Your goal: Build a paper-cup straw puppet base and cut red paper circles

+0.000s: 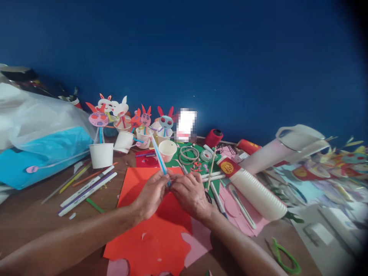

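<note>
Over the red paper, my left hand is closed around the lower part of a blue and white striped stick or straw, which leans up and to the left. My right hand touches its lower end from the right, fingers bent and pressed together; whether a small piece lies between those fingers is hidden. Just behind the hands stands a white paper cup. The red paper has curved pieces cut from its near edge.
Paper cups with animal-face puppets, one pink, line the back. White markers lie left. A cup stack, red thread spool, tape roll and green-handled scissors are on the right. A blue wall rises behind.
</note>
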Tool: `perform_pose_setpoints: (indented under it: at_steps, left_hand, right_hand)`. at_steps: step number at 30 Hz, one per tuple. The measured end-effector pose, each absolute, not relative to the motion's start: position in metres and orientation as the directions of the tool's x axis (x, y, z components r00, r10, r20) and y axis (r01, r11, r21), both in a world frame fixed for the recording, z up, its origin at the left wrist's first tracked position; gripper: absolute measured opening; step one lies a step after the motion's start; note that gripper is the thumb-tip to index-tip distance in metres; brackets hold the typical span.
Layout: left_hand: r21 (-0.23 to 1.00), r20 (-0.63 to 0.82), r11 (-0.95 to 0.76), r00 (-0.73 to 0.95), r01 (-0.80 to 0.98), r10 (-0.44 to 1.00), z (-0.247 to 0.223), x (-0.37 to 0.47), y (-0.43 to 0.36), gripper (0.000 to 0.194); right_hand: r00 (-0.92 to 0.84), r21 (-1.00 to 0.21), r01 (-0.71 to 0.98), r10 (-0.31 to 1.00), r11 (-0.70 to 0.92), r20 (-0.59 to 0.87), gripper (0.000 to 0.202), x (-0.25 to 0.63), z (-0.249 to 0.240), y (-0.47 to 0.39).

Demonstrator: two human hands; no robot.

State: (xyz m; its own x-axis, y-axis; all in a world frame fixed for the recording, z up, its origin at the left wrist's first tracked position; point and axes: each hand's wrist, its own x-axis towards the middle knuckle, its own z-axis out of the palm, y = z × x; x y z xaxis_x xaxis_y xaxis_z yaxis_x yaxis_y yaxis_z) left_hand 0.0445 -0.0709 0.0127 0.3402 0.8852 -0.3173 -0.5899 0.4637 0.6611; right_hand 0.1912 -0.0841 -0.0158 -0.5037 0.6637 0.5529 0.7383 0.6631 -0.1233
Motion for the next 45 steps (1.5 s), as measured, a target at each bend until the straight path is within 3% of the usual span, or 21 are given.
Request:
perform_pose_setpoints:
  at_steps: [6, 11, 25, 29, 36, 45]
  left_hand:
    - [0.662, -0.288, 0.452, 0.353, -0.599, 0.89, 0.019, 0.04, -0.065, 0.007]
    - [0.683, -0.321, 0.458, 0.329, -0.569, 0.888, 0.017, 0.042, -0.067, 0.008]
    - [0.68, -0.316, 0.461, 0.339, -0.57, 0.886, 0.013, 0.043, -0.067, 0.007]
    - [0.689, -0.272, 0.438, 0.353, -0.577, 0.895, 0.018, 0.037, -0.061, 0.006]
    - [0.673, -0.268, 0.459, 0.388, -0.58, 0.882, 0.018, 0.035, -0.06, 0.003]
    - [0.676, -0.291, 0.489, 0.41, -0.552, 0.865, 0.019, 0.037, -0.062, 0.002]
  right_hand:
    - [-0.44, -0.185, 0.72, 0.646, 0.669, 0.624, 0.009, 0.193, -0.017, -0.085]
    - [-0.433, -0.153, 0.744, 0.643, 0.651, 0.632, 0.025, 0.193, -0.015, -0.084]
    - [-0.515, -0.107, 0.723, 0.637, 0.682, 0.574, 0.012, 0.193, -0.022, -0.082]
    - [-0.45, -0.179, 0.706, 0.629, 0.685, 0.633, 0.009, 0.194, -0.02, -0.082]
    - [-0.166, -0.453, 0.699, 0.741, 0.554, 0.651, 0.011, 0.201, -0.011, -0.078]
    - [-0.162, -0.427, 0.735, 0.748, 0.527, 0.644, 0.011, 0.204, -0.004, -0.07]
